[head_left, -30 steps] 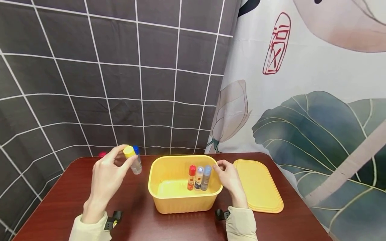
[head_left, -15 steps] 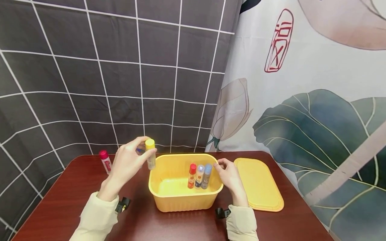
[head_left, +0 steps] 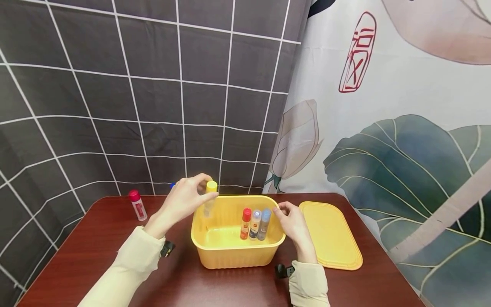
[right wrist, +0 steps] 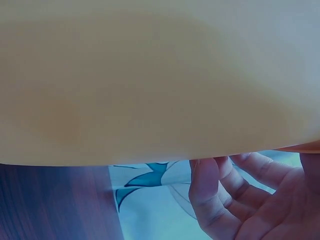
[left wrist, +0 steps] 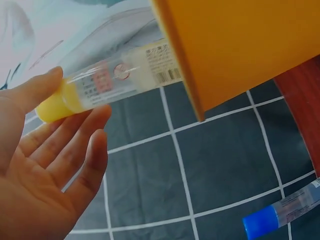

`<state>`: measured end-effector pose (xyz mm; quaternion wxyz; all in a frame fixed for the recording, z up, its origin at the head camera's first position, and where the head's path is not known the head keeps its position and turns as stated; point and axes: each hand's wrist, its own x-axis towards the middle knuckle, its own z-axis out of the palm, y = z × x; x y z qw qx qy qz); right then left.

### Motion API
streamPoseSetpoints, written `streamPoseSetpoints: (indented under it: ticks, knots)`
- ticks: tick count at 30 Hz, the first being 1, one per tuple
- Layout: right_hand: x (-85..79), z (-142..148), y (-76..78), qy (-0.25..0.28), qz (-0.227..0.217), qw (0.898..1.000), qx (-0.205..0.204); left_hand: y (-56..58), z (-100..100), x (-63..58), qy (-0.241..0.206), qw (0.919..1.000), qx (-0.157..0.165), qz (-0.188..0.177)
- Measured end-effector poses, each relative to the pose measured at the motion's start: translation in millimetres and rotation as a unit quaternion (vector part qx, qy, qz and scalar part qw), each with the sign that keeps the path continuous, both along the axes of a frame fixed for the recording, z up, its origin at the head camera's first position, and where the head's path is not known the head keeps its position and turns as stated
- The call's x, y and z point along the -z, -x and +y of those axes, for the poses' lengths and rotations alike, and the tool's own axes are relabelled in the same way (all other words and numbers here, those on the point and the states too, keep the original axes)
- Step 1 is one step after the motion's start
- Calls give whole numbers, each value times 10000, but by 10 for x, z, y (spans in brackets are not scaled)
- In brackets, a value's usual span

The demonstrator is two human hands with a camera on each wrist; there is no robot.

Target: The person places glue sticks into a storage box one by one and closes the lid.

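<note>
yellow-capped tube (left wrist: 112,80), pinched by a person's left hand (head_left: 183,198), had swung from outside the yellow box (head_left: 238,259) to dip inside its left end, apparently close to joining three tubes (head_left: 255,224) there, while the right hand (head_left: 293,222) pinched its right rim.

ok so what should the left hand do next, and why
Probably lower the clear, yellow-capped plastic tube into the yellow rectangular plastic tub: the left hand pinches it by its cap, its lower end is within the tub's rim, and three red- and blue-capped plastic tubes are already inside.
</note>
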<state>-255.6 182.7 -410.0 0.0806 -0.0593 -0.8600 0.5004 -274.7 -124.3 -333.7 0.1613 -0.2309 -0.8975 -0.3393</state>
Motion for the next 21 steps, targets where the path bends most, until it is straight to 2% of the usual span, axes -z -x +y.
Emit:
streamPoseSetpoints:
  ticks: [6, 11, 17, 21]
  knots:
    - [-6, 7, -12, -33, 55, 10000, 28, 77, 114, 22, 319, 9989, 262, -242]
    - [1, 0, -19, 10, 77, 10000, 27, 125, 200, 64, 820, 9948, 438, -419]
    - [7, 0, -12, 14, 92, 10000, 32, 187, 326, 95, 1505, 9839, 685, -674]
    - [-4, -3, -3, -29, 81, 10000, 34, 228, 404, 117, 2043, 9732, 848, -622]
